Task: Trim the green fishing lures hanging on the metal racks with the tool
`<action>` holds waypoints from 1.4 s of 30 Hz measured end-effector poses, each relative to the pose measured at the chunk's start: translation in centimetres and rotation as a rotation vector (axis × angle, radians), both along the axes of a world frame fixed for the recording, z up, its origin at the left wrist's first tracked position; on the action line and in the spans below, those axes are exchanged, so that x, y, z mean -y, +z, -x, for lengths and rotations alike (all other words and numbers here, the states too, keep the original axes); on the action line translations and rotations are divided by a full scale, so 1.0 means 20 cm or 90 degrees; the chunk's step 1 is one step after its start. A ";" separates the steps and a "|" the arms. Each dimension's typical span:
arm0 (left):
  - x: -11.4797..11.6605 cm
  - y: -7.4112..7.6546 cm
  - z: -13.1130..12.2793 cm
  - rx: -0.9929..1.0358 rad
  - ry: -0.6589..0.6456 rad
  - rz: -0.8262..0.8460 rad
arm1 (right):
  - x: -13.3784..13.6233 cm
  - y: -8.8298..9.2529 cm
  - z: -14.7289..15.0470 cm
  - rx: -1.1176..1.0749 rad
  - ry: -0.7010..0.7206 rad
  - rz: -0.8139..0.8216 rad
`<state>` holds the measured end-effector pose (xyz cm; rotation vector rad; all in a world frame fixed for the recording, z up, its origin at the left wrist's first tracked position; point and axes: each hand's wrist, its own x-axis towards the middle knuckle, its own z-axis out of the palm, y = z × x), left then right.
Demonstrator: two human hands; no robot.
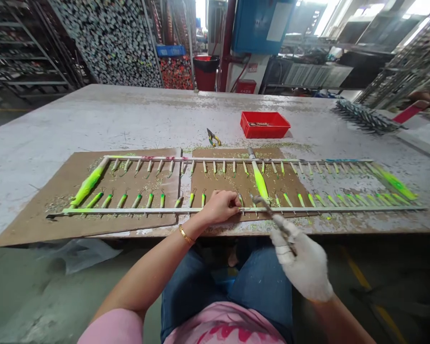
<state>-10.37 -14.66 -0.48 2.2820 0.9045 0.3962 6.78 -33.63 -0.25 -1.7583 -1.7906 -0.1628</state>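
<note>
My left hand (218, 208) — closed, fingers curled — grips the lower metal rail (129, 210) of a rack of green-painted fishing lures (150, 199), while my gloved right hand (303, 260) — also closed — holds pliers (267, 205).

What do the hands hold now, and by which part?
The gloved right hand grips metal pliers by the handles. The bare left hand is at the lower white rail beside a small lure; a firm hold cannot be told.
</note>
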 end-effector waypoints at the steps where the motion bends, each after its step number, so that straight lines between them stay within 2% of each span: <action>1: 0.00 0.00 0.00 0.000 -0.002 -0.001 | 0.00 0.00 0.00 -0.020 -0.038 -0.017; 3: 0.00 0.00 0.00 0.007 -0.005 -0.004 | 0.01 0.01 -0.01 -0.021 -0.120 -0.050; 4: 0.00 0.00 0.00 0.011 -0.005 -0.005 | 0.01 0.01 -0.01 0.001 -0.129 -0.056; 8: 0.00 0.01 0.00 0.005 -0.005 0.007 | 0.00 -0.02 -0.02 0.079 -0.004 -0.008; 12: 0.00 0.01 0.00 0.011 -0.006 0.002 | 0.00 -0.03 -0.02 0.053 -0.115 -0.040; 13: 0.00 0.01 0.00 0.014 -0.005 0.003 | 0.01 -0.03 -0.02 0.066 -0.119 -0.043; 17: 0.00 0.01 0.00 0.002 -0.002 0.014 | 0.00 -0.04 -0.01 0.107 0.000 -0.017; 18: 0.00 0.01 0.00 -0.003 -0.003 0.013 | 0.01 -0.03 -0.01 0.096 -0.002 -0.015; 22: 0.00 0.01 0.00 0.004 -0.001 0.001 | 0.02 0.00 -0.02 0.104 -0.123 -0.045; 23: 0.00 0.01 0.00 0.007 0.001 -0.001 | 0.02 -0.01 -0.02 0.129 -0.117 -0.043; 27: 0.01 0.01 0.00 -0.003 0.002 -0.010 | 0.01 -0.03 -0.02 0.183 0.000 0.002; 32: 0.01 0.00 0.00 0.003 0.004 -0.016 | 0.02 0.00 -0.04 0.176 -0.103 -0.050; 36: 0.01 0.00 0.01 0.002 -0.009 -0.014 | 0.01 0.00 -0.05 0.209 -0.001 -0.005; 37: 0.01 0.00 0.01 0.000 -0.014 -0.013 | 0.01 0.00 -0.05 0.206 -0.001 -0.002; 40: 0.01 -0.01 0.01 -0.003 -0.015 -0.021 | 0.02 0.01 -0.04 0.195 -0.076 -0.039; 42: 0.01 -0.01 0.01 -0.006 -0.009 -0.026 | 0.02 0.01 -0.04 0.217 -0.073 -0.037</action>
